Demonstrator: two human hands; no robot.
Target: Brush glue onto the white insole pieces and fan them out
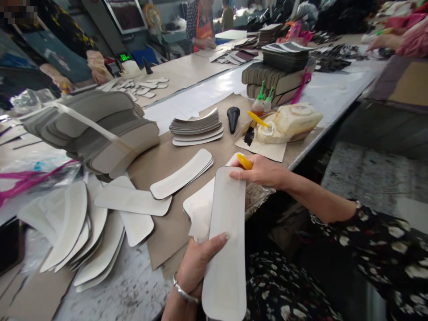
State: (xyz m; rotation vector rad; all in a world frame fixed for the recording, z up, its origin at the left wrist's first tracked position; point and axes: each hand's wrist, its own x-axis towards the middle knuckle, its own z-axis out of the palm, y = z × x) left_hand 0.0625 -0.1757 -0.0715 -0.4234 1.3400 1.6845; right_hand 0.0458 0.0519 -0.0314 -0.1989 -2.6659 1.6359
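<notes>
A person's left hand (201,257) clamps the lower part of a pale strip (227,209) at the near edge of the worktable (130,283); the right hand (264,170) pinches its far end and a yellow handle (245,162), a stained jug (296,120) farther along that edge

Panel (228,272), off-white; handheld tool (245,162), yellow; sleeve (384,249), black with cream floral print. Cone (233,118), black; bottle nozzles (261,90), green. Distant apron (203,29), orange; shirt (191,20), blurred, apparently dark with pale specks.

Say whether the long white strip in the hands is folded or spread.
Spread: the white strip runs straight from the right hand at its far end past the left hand, no fold showing.
</notes>
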